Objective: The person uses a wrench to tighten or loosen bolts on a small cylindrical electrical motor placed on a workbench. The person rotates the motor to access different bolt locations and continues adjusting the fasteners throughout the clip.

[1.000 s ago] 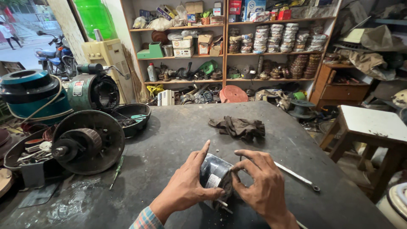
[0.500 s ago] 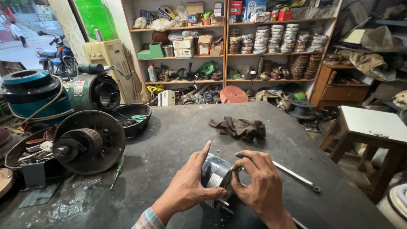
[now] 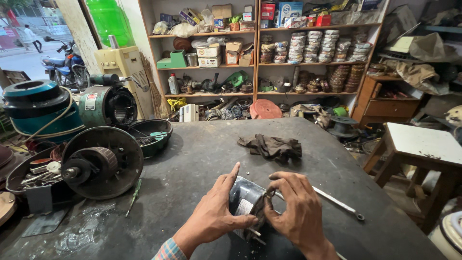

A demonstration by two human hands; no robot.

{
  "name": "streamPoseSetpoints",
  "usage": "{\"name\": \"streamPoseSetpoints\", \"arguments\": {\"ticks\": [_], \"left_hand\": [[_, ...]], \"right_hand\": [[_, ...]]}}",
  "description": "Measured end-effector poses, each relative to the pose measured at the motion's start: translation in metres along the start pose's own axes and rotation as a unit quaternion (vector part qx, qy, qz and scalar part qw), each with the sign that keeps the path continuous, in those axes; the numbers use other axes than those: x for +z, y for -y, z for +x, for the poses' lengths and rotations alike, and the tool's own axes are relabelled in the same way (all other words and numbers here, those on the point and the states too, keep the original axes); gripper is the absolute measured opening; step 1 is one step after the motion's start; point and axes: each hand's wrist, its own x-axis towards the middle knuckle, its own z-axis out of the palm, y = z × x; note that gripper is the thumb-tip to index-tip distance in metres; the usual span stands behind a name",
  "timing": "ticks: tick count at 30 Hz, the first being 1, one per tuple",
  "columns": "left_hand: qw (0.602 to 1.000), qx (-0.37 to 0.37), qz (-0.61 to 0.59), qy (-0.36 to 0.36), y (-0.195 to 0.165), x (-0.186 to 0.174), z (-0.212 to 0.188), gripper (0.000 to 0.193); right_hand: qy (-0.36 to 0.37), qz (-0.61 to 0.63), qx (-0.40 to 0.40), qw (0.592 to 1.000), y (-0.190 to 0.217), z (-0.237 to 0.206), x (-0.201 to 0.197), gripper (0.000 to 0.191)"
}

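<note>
Near the front edge of the dark workbench (image 3: 202, 154), the left hand (image 3: 214, 214) wraps the small metal motor (image 3: 245, 200) from the left, thumb raised, fingers closed on its casing. The right hand (image 3: 296, 212) curls over the motor's right side, fingertips pinching at its end; what they grip is hidden. A firm left-hand brace against the bench looks wise, so the body does not roll. The wrench (image 3: 337, 202) lies just right; the rag (image 3: 272, 147) sits farther back. The round fan housing (image 3: 101, 163) crowds the left.
</note>
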Motion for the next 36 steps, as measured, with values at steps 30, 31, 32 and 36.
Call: {"name": "streamPoseSetpoints", "arguments": {"ticks": [30,31,32,36], "left_hand": [[0.995,-0.025,0.084,-0.041,-0.016,0.001,-0.005,0.129],[0.995,-0.026,0.089,-0.042,-0.015,0.001,-0.005,0.127],[0.995,-0.02,0.093,-0.037,-0.014,0.001,-0.005,0.126],[0.994,0.019,0.104,-0.011,-0.008,-0.002,-0.003,0.121]], "right_hand": [[0.281,-0.159,0.237,0.917,-0.095,-0.015,-0.011,0.028],[0.305,-0.176,0.235,0.906,-0.095,-0.018,-0.009,0.03],[0.298,-0.172,0.227,0.911,-0.096,-0.02,-0.007,0.029],[0.286,-0.147,0.243,0.915,-0.097,-0.022,-0.005,0.02]]}}
